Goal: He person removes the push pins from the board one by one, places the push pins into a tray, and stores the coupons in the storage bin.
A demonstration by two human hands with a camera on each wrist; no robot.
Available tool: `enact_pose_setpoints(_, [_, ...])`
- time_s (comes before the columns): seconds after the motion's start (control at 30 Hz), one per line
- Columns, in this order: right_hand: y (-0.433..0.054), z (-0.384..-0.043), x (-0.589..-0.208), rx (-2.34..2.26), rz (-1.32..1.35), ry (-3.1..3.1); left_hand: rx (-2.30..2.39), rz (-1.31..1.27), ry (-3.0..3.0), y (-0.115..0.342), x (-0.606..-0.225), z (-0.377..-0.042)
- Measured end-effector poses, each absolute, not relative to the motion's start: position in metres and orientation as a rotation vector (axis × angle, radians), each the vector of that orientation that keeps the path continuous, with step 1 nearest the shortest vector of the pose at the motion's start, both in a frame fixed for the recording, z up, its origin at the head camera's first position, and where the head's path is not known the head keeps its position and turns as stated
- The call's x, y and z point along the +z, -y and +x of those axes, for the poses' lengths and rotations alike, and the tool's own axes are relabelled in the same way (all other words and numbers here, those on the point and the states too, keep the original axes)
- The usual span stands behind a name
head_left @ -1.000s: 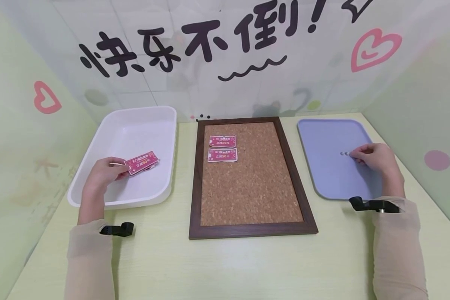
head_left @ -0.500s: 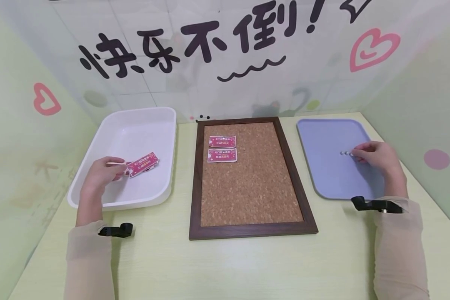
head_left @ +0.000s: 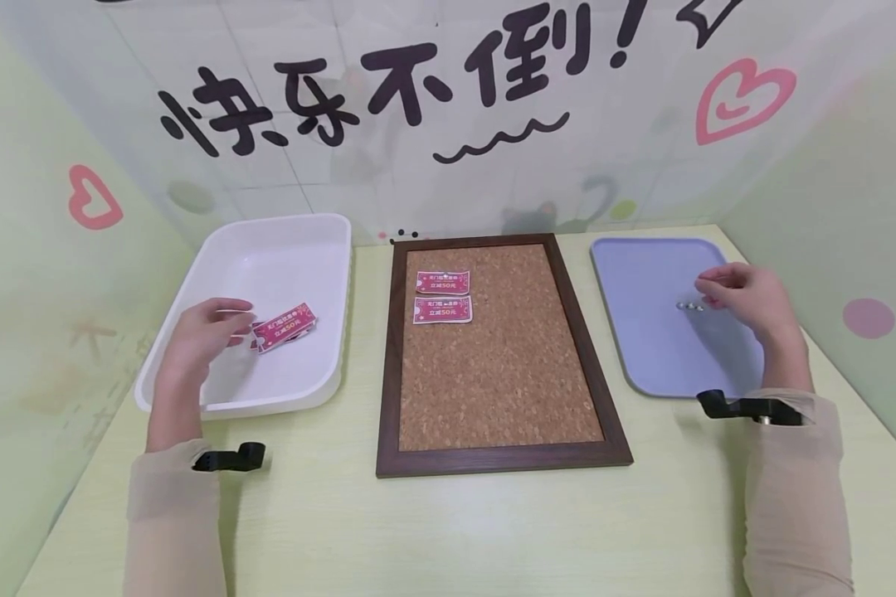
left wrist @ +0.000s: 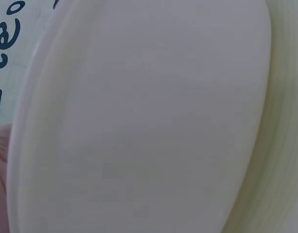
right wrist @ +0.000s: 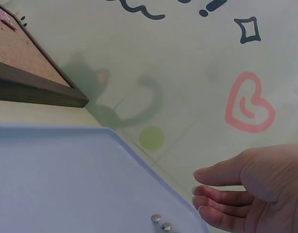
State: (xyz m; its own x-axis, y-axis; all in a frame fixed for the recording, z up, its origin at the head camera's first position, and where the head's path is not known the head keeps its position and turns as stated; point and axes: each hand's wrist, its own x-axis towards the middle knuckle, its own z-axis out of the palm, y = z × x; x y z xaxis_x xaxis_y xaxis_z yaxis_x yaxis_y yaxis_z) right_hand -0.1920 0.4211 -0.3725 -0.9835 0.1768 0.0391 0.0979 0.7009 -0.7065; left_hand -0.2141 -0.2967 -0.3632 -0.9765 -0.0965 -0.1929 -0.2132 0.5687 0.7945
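My left hand [head_left: 196, 338] hovers over the white bin [head_left: 216, 249], its fingers a little apart with nothing seen between them. Just beside its fingertips, a few pink coupons [head_left: 285, 326] lie overlapped on the bin floor. In the left wrist view only a sliver of that hand [left wrist: 0, 179] shows past the bin wall [left wrist: 154, 116]. My right hand [head_left: 747, 298] is raised over the blue tray [head_left: 657, 356]; in the right wrist view a gap shows between its thumb and bent fingers. Small silvery pushpins [head_left: 690, 306] lie on the tray below the fingertips.
Between bin and tray, a cork board [head_left: 500, 373] with a dark wooden frame [head_left: 504, 462] lies on the pale table [head_left: 448, 539]. Two pink coupons [head_left: 443, 296] sit at its upper left, one above the other. A printed wall [head_left: 388, 182] rises behind.
The left fingers have let go of the top coupon, which now rests on the others, and the hand has risen slightly. The right hand has lifted off the pushpins.
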Motion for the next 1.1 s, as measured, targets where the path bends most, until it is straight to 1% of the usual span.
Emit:
enact_pose_setpoints(0.43, [-0.384, -0.196, -0.351, 1.141, -0.132, 2.759, 1.415, -0.022, -2.744, 0.267, -0.348, -0.21])
enact_pose_setpoints(0.63, [-0.37, -0.2, -0.349, 1.237, -0.095, 2.736, 1.416, 0.022, -2.74, 0.251, -0.345, -0.207])
enact_pose_setpoints(0.93, [-0.352, -0.205, -0.347, 1.203, 0.041, 2.759, 1.587, 0.137, -2.604, 0.227, -0.343, -0.206])
enact_pose_setpoints(1.1, [-0.341, -0.205, -0.345, 1.205, 0.097, 2.759, 1.592, 0.214, -2.629, 0.214, -0.34, -0.202])
